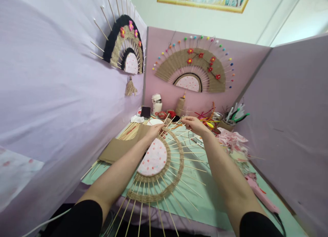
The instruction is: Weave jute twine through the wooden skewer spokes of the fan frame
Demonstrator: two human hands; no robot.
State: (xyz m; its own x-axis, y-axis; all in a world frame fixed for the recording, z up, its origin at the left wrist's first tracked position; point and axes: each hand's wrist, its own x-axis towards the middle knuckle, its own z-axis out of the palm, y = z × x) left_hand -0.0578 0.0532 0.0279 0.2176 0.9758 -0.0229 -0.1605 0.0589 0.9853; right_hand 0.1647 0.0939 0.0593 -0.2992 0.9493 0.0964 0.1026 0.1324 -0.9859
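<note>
My left hand (pixel 155 130) is closed on the upper end of a half-round woven fan (pixel 176 178), its fingers partly hidden behind the sticks. The fan has a white centre panel with pink dots (pixel 155 158), two woven bands of tan twine, and thin wooden sticks (pixel 191 160) spreading outward past the rim. Just beyond the upper sticks, my right hand (pixel 195 125) is pinched closed, with what looks like a small bit of tan twine (pixel 183 118) at its fingertips. The fan tilts over the table's front edge.
On the green table (pixel 212 206) lie cardboard (pixel 115 150) with loose sticks, a phone (pixel 146 112) and a pink glue gun (pixel 261 193). A white bottle (pixel 156 105), a twine cone (pixel 180 106) and a tool pot (pixel 227 124) stand behind. Finished fans (pixel 189 61) hang on the partitions.
</note>
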